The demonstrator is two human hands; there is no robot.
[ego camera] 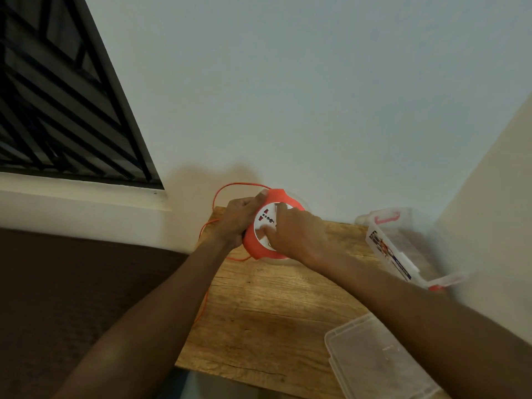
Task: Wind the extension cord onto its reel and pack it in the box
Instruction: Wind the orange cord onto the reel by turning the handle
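The wooden surface (273,312) stands against a pale wall, beside a dark bed or couch edge on the left, and carries everything the task needs. At its right side, near the wall corner, a clear plastic box (397,243) with an orange handle and a printed label stands tipped and open, with nothing of the cord in it as far as can be seen; nearer the camera at the right a flat clear lid (371,355) lies apart from it. So packing has not begun. Toward the far left end of the surface the orange reel (269,253) is held just above or on the wood, its white socket face turned up toward the camera. The left hand (237,220) is closed around the reel's left rim, steadying it, while the right hand (293,230) lies over the white face with fingers curled onto it, apparently turning the centre to draw cord in; whether it pinches a knob is hidden under the fingers. The thin orange cord (205,300) is still largely loose: one loop arches up behind the reel against the wall, another strand trails off the left edge of the surface and down out of sight. By this showing the winding is under way but far from done, with the free length still to come in, then the reel to go into the box and the lid to close.
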